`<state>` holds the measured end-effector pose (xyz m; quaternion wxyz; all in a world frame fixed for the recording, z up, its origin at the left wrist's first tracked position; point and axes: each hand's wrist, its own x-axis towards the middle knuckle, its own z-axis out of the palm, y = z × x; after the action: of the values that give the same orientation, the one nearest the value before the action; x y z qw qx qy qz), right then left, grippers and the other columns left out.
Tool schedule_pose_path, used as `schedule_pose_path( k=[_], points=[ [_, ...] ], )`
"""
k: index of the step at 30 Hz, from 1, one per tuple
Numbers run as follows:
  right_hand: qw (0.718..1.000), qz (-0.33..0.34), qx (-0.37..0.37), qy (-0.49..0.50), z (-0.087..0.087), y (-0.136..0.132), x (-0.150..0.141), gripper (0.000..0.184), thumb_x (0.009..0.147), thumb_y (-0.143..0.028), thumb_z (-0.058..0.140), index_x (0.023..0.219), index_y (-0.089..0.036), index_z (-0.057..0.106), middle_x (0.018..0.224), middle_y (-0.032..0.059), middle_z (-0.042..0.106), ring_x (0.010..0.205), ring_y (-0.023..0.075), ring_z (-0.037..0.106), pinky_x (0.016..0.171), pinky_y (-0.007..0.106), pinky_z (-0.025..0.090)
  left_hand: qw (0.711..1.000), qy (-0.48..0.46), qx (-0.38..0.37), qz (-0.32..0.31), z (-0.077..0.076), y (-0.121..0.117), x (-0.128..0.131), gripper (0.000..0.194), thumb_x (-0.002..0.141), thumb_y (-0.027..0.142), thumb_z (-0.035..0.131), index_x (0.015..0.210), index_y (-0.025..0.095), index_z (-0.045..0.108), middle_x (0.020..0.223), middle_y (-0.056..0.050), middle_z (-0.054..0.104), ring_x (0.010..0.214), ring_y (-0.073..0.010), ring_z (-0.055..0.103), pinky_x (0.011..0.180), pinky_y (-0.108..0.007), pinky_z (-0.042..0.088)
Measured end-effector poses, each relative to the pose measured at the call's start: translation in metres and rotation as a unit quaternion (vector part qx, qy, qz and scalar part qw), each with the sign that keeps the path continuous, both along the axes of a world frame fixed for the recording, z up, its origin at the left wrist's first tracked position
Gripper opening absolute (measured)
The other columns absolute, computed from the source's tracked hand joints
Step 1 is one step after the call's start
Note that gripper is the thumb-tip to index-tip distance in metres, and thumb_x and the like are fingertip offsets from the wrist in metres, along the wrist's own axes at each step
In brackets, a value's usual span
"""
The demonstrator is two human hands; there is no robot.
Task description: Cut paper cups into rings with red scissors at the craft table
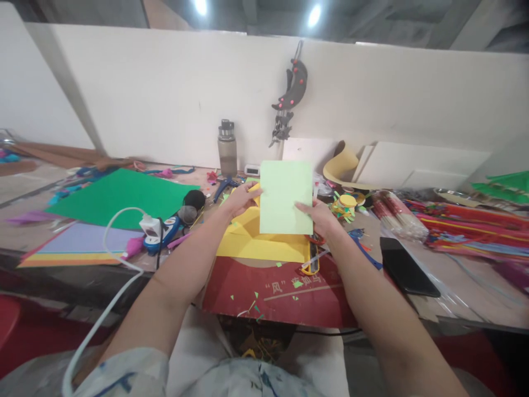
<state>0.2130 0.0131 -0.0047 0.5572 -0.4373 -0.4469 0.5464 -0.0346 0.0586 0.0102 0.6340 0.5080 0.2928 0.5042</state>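
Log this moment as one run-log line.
right hand: grips light green sheet | left hand: at sheet's left edge | below: yellow paper, red board with green scraps

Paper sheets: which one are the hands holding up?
The pale green sheet, raised over the yellow paper; the bright green sheet lies flat at left.

Two hands (243, 199) (320, 215) are holding one pale green sheet (285, 190), one bottle (227, 151) is standing, one phone (407, 267) is lying, one moon ornament (296, 85) is hanging, one dark green sheet (124, 196) is lying, two lights (200, 6) (314, 15) are glowing
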Motion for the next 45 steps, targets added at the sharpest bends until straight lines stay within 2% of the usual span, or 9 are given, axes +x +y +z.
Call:
schedule_pose_path(
  k=[7,13,18,25,30,35,38,42,45],
  points=[
    [0.999,-0.047,-0.003,0.01,-0.002,0.006,0.006,0.038,0.047,-0.019,0.089,0.082,-0.016,0.073,0.074,0.0039,0.077,0.062,0.0204,0.071,0.065,0.035,0.061,1.0,-0.023,-0.005,-0.004,0.001,-0.003,0.005,0.036,0.069,0.036,0.089,0.09,0.015,0.069,0.084,-0.005,0.074,0.064,-0.0133,0.067,0.06,-0.026,0.057],
    [0.993,-0.097,0.042,0.053,0.007,0.012,0.019,0.037,0.057,-0.024,0.085,0.089,-0.022,0.067,0.086,0.0023,0.079,0.08,0.022,0.075,0.08,0.04,0.064,0.992,0.011,-0.031,0.123,-0.003,0.007,0.002,0.033,0.068,0.032,0.089,0.082,0.013,0.066,0.079,-0.006,0.074,0.064,-0.0132,0.068,0.059,-0.024,0.054],
    [0.992,-0.056,0.072,0.089,0.016,0.003,0.018,0.038,0.058,-0.029,0.085,0.091,-0.024,0.067,0.098,0.0023,0.08,0.091,0.0235,0.075,0.086,0.041,0.063,0.991,0.016,-0.031,0.13,-0.004,0.01,-0.002,0.037,0.063,0.035,0.091,0.081,0.014,0.067,0.078,-0.005,0.074,0.064,-0.0141,0.068,0.058,-0.024,0.054],
    [0.999,0.019,0.033,0.033,0.004,-0.005,0.0,0.047,0.048,-0.033,0.092,0.088,-0.018,0.074,0.085,0.0056,0.08,0.073,0.0228,0.074,0.073,0.038,0.063,0.997,0.013,-0.001,0.081,-0.006,0.004,0.007,0.038,0.064,0.038,0.091,0.083,0.015,0.066,0.074,-0.003,0.072,0.063,-0.0141,0.067,0.058,-0.023,0.051],
    [0.998,-0.026,0.047,0.04,0.0,0.001,0.003,0.043,0.054,-0.035,0.091,0.089,-0.018,0.072,0.086,0.0051,0.079,0.078,0.0224,0.075,0.078,0.038,0.063,0.998,-0.002,0.001,0.056,0.004,0.003,0.003,0.033,0.067,0.026,0.088,0.087,0.016,0.065,0.076,0.0,0.071,0.065,-0.0124,0.066,0.064,-0.024,0.053],
    [0.976,-0.152,0.115,0.102,0.004,0.013,0.016,0.034,0.068,-0.034,0.08,0.098,-0.023,0.066,0.115,0.0044,0.076,0.104,0.0219,0.073,0.09,0.039,0.063,0.973,-0.06,0.127,0.185,0.015,0.014,-0.021,0.024,0.07,0.011,0.079,0.085,0.018,0.062,0.075,0.004,0.066,0.067,-0.0089,0.063,0.069,-0.021,0.051],
    [0.963,-0.217,0.139,0.073,0.006,0.022,0.027,0.037,0.075,-0.041,0.072,0.106,-0.024,0.061,0.128,0.0059,0.07,0.114,0.0213,0.07,0.094,0.041,0.062,0.956,0.001,0.2,0.214,0.018,0.013,-0.028,0.02,0.072,0.013,0.077,0.085,0.019,0.063,0.081,0.002,0.069,0.079,-0.0121,0.067,0.078,-0.024,0.052],
    [0.959,-0.236,0.154,0.04,0.008,0.024,0.034,0.038,0.078,-0.043,0.066,0.11,-0.024,0.059,0.135,0.0088,0.066,0.118,0.0229,0.068,0.092,0.043,0.062,0.942,0.211,0.25,0.071,0.015,0.002,-0.014,0.008,0.071,0.014,0.076,0.074,0.017,0.069,0.085,-0.006,0.075,0.085,-0.0177,0.07,0.08,-0.028,0.051],
    [0.959,-0.237,0.144,0.062,0.01,0.02,0.031,0.033,0.074,-0.036,0.069,0.103,-0.023,0.062,0.123,0.0087,0.072,0.108,0.0236,0.072,0.09,0.042,0.063,0.885,0.376,0.264,-0.08,0.006,-0.007,0.002,0.017,0.061,0.004,0.074,0.069,0.019,0.074,0.076,-0.004,0.074,0.072,-0.0176,0.068,0.068,-0.025,0.048]
  ],
)
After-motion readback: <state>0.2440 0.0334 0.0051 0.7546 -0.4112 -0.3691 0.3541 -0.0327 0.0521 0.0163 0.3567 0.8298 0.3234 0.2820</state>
